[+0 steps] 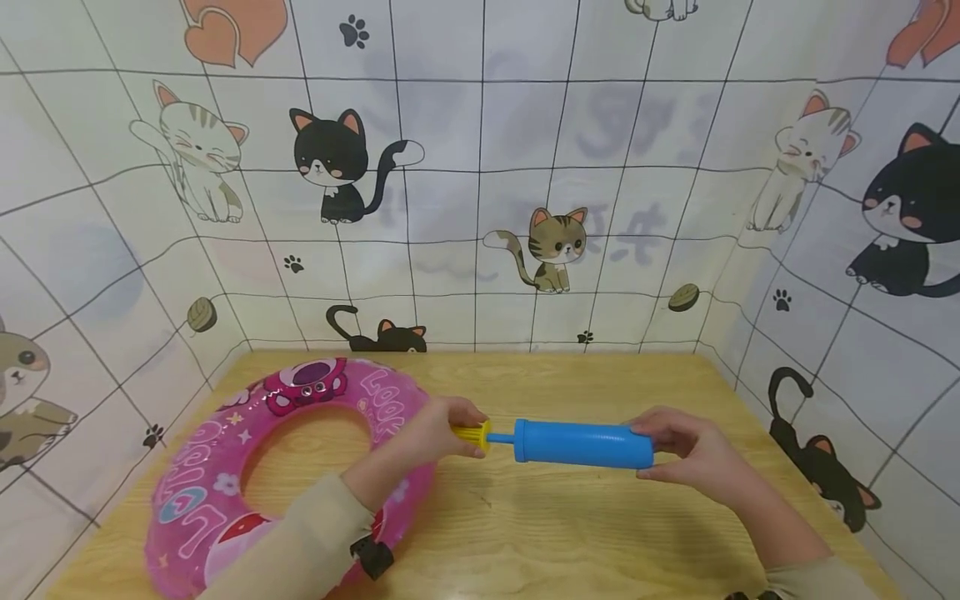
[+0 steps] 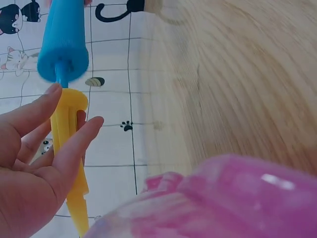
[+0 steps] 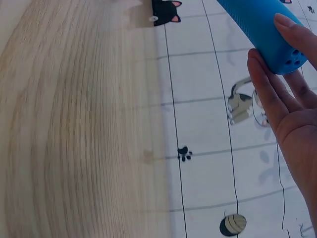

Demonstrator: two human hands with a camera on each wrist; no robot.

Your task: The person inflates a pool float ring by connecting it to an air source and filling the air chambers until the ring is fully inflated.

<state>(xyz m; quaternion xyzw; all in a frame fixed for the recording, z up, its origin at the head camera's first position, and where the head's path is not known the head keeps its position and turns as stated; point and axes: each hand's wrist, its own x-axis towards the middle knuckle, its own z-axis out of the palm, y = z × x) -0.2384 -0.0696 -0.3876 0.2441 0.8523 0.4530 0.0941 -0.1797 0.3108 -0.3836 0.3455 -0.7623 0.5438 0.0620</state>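
A blue hand pump [image 1: 585, 443] is held level above the table, between both hands. A thin blue rod [image 1: 501, 437] joins its barrel to a yellow tapered end piece [image 2: 69, 129]. My left hand [image 1: 448, 427] pinches that yellow piece between thumb and fingers. With thumb and fingertips, my right hand [image 1: 690, 454] grips the far end of the blue barrel, where several small holes show in the right wrist view. A pink inflatable swim ring [image 1: 191, 500] lies on the left, partly hidden behind my left forearm.
The wood-grain table [image 1: 585, 542] runs beneath everything. White tiled-pattern sheeting [image 1: 450, 200] with cartoon cats encloses the back and both sides. A small black object [image 1: 372, 557] sits at my left sleeve cuff.
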